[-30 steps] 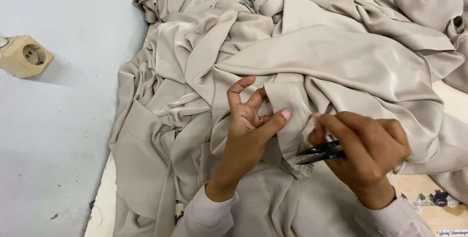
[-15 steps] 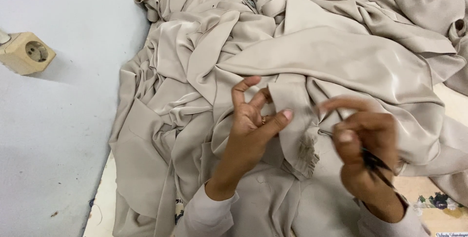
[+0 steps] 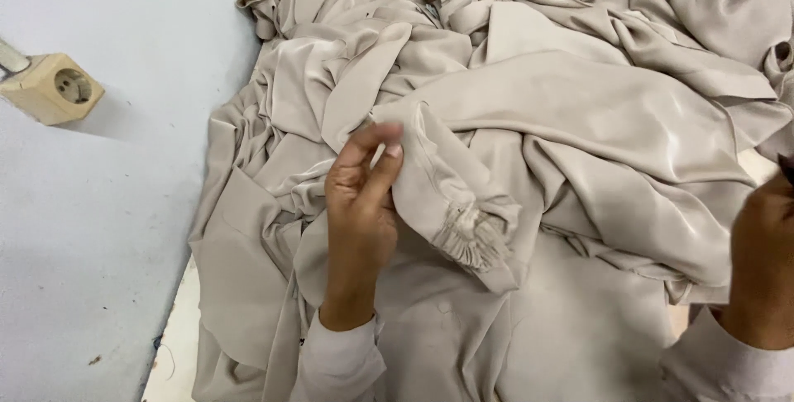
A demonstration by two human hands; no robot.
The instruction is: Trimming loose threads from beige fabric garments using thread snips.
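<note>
Fabric is now pinched between thumb and fingers of the left hand (image 3: pixel 360 212), which is clamped on the sleeve (image 3: pixel 451 195) just above its gathered cuff (image 3: pixel 473 236); a second ago this hand lay open on the cloth. The right hand (image 3: pixel 765 265) is drawn off to the frame's right edge, well apart from the cuff, where earlier it worked there with small snips; whether it is closed cannot be told, and the snips are not seen. The sleeve is thus lifted clear for handling. Around it the heap of beige garments (image 3: pixel 579 104) is piled, folds overlapping the sleeve. A wall socket (image 3: pixel 54 88) is fixed on the pale blue wall (image 3: pixel 99 245) at left.
</note>
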